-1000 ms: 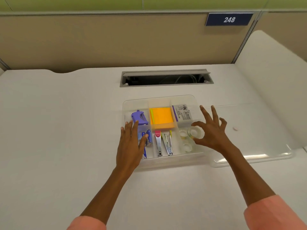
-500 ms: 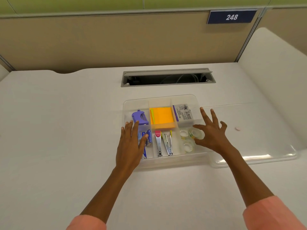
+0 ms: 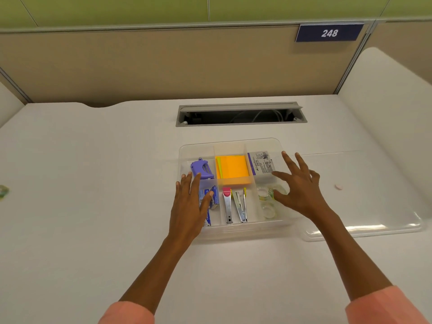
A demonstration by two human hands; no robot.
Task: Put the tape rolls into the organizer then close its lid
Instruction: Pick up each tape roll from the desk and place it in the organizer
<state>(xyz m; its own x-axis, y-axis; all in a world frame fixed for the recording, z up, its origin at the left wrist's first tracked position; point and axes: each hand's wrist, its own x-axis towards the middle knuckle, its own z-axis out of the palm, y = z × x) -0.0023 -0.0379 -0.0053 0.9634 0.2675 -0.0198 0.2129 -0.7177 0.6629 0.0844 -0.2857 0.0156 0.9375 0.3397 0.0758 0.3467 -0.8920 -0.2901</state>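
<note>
Tape rolls [image 3: 268,199] sit in the organizer [image 3: 230,146], in the near right compartment: I count a clear one toward the back, another nearer me, and one more under the right hand [image 3: 301,190], partly hidden. That hand is spread wide over the compartment, fingers fanned, thumb and forefinger curved around the half-hidden roll; whether they actually pinch it or only touch it I cannot tell. One further roll [image 3: 3,191] lies far off at the left edge of the desk [image 3: 93,183], well apart from everything else (only part of it shows).

My left hand [image 3: 191,202] lies flat and open on the organizer's left side, fingers stretched forward and holding nothing, the thumb resting on a blue packet [image 3: 211,197] in the near left compartment. Just beyond the fingertips is a purple tool [image 3: 201,168] in the far left compartment.

The middle far compartment holds orange sticky notes [image 3: 233,169]; the far right one holds a printed white pack [image 3: 260,163]. In the near middle compartment two metal staplers [image 3: 235,204] lie side by side, one with a pink end.

The lid [image 3: 374,195] is off, lying flat on the desk just right of the organizer, with my right forearm crossing its near left corner. A small pink bit [image 3: 339,186] rests on it or shows through it; I cannot tell which
</note>
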